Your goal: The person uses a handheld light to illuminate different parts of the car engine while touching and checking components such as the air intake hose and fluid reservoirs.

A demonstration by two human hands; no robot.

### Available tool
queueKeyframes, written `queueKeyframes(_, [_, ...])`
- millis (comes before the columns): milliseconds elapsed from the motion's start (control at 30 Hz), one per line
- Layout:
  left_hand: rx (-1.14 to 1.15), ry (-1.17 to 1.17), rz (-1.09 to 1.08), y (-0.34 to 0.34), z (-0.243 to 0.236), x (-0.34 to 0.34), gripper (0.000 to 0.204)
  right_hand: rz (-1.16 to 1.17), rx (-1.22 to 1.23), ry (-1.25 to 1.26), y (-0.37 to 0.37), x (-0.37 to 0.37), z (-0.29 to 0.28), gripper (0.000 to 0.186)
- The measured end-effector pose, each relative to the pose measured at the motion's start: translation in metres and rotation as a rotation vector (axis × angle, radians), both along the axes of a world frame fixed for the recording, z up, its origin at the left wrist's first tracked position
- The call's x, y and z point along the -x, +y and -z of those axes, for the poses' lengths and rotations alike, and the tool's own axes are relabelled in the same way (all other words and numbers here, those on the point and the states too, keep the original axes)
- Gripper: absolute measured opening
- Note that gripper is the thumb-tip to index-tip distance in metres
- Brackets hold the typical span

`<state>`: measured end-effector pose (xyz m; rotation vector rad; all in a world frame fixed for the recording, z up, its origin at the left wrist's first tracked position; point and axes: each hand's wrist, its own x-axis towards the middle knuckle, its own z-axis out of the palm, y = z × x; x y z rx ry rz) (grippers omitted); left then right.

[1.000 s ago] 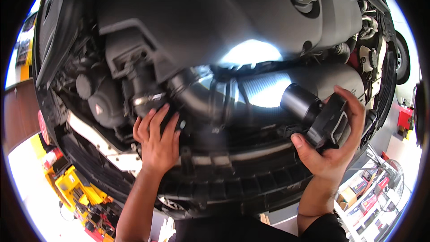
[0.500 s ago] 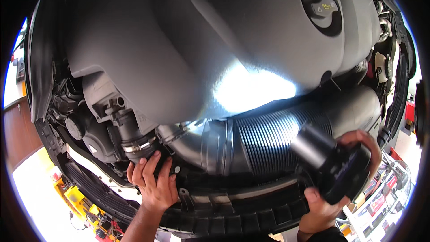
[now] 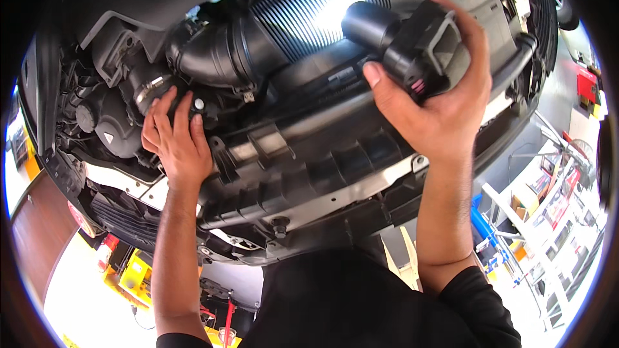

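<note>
My right hand is wrapped round a black work light with a short cylindrical head and a looped body. The thumb lies on the near side of it and the fingers curl over the far right. Its head points up and left, where a bright spot falls on a ridged black air duct. On the left, my left hand rests with outstretched, slightly spread fingers over a black hose, just below a metal clamp. The hose under the fingers is hidden. A round pale bolt head shows beside the fingertips.
A black front crossmember runs across the engine bay below both hands. Left of my left hand is a black round-capped housing. A white metal frame stands on the right, and yellow equipment is at lower left.
The view has shifted, so the engine bay sits higher and my forearms show. The light spot has gone from the engine cover to the ridged duct. My left hand stays by the clamp.
</note>
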<state>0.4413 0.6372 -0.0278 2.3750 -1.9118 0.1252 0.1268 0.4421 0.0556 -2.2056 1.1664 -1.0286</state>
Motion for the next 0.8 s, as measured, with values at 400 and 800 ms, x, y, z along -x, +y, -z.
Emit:
queueKeyframes(400, [0.079, 0.001, 0.027, 0.004, 0.005, 0.005, 0.037, 0.126, 0.063, 0.097, 0.060, 0.018, 0.029, 0.080])
queueKeyframes(800, [0.106, 0.064, 0.014, 0.002, -0.006, 0.005, 0.040, -0.138, -0.026, 0.155, 0.075, -0.022, 0.011, 0.076])
